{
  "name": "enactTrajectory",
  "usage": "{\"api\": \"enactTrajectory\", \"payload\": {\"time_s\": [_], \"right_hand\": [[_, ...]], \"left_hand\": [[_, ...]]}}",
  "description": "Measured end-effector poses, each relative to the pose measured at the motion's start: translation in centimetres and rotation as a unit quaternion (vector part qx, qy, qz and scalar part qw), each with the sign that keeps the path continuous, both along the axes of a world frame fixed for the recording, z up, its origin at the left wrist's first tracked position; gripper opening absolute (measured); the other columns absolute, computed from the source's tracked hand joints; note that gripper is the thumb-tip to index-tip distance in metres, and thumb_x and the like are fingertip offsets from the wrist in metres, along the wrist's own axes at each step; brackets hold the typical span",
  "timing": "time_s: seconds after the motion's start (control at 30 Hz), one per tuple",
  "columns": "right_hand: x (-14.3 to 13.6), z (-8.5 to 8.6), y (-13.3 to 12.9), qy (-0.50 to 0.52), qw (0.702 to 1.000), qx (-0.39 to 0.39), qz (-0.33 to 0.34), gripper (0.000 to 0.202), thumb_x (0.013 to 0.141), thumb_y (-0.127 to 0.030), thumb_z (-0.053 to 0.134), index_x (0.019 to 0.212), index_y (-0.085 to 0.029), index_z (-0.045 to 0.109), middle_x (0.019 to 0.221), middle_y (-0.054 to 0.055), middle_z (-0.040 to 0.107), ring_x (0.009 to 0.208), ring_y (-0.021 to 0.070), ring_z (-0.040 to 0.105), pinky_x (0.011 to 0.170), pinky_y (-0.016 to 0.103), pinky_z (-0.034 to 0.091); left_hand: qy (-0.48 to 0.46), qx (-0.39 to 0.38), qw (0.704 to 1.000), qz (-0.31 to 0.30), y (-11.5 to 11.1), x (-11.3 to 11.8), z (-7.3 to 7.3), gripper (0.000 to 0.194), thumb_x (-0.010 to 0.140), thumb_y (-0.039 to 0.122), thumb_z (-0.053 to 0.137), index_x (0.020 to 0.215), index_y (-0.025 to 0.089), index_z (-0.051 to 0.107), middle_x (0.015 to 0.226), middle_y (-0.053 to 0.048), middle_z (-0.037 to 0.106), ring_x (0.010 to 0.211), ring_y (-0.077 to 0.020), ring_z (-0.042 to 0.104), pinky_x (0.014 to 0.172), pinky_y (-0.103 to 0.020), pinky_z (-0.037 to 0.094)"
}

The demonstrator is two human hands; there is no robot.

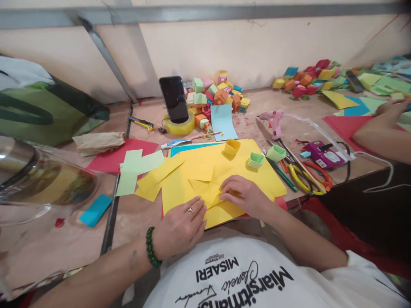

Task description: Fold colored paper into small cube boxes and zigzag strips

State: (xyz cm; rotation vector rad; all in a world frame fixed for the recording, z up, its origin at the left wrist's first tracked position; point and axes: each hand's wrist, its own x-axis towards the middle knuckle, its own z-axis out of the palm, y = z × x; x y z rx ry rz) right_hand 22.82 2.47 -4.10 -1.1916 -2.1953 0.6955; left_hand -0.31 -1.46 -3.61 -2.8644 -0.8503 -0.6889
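A yellow paper piece (pixel 210 193) with a folded edge lies on a stack of larger yellow sheets (pixel 176 184) before me. My left hand (pixel 181 222), with a ring and a green bead bracelet, rests its extended fingers at the near left edge of this piece. My right hand (pixel 244 194) has its fingers curled over the piece's right side, thumb below, pinching it. Beyond the hands stand a small yellow folded paper box (pixel 231 147) and two light green ones, one on the sheets (pixel 255 160) and another at their edge (pixel 276 152).
A phone (pixel 174 100) leans in a tape roll (pixel 181 124) before a heap of paper cubes (pixel 221 96). To the right are a pink glue gun (pixel 273 123), yellow-handled scissors (pixel 305 179) and a purple power strip (pixel 323 155). Another person's arm (pixel 379 132) reaches in; a glass jar (pixel 48 175) is left.
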Motion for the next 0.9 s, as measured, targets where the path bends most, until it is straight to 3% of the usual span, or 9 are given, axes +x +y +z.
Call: {"api": "enactTrajectory", "payload": {"time_s": [0.23,0.5,0.63,0.9], "right_hand": [[-1.4,-0.2,0.1,-0.092,0.991,0.030,-0.094,0.020,0.081,-0.031,0.069,0.070,-0.019,0.059,0.084,0.001,0.065,0.076,0.0139,0.061,0.063,0.024,0.043],[-1.9,-0.5,0.2,-0.146,0.980,0.073,-0.112,0.023,0.088,-0.037,0.060,0.072,-0.020,0.059,0.080,0.001,0.063,0.074,0.0141,0.059,0.057,0.025,0.038],[-1.9,-0.6,0.1,-0.139,0.982,0.078,-0.105,0.024,0.089,-0.038,0.058,0.073,-0.021,0.059,0.081,0.002,0.063,0.075,0.0143,0.059,0.058,0.024,0.039],[-2.0,-0.6,0.1,-0.131,0.982,0.080,-0.108,0.024,0.088,-0.039,0.059,0.073,-0.020,0.059,0.080,0.001,0.064,0.075,0.0144,0.059,0.058,0.024,0.039]], "left_hand": [[-0.015,0.004,1.000,-0.002,0.2,0.3,0.5,0.021,0.087,0.013,0.046,0.093,0.007,0.065,0.088,-0.011,0.070,0.095,-0.0220,0.068,0.083,-0.030,0.059],[-0.043,0.003,0.999,0.005,0.3,0.6,0.9,0.022,0.087,0.010,0.043,0.089,0.006,0.064,0.083,-0.012,0.072,0.084,-0.0192,0.070,0.079,-0.030,0.060],[-0.032,0.010,0.999,0.017,0.2,0.5,0.6,0.023,0.087,0.012,0.046,0.099,0.006,0.064,0.086,-0.011,0.073,0.088,-0.0208,0.071,0.075,-0.030,0.062],[-0.009,0.009,1.000,0.010,0.2,0.5,0.6,0.021,0.086,0.011,0.050,0.097,0.004,0.066,0.086,-0.012,0.072,0.090,-0.0216,0.070,0.080,-0.031,0.060]]}}
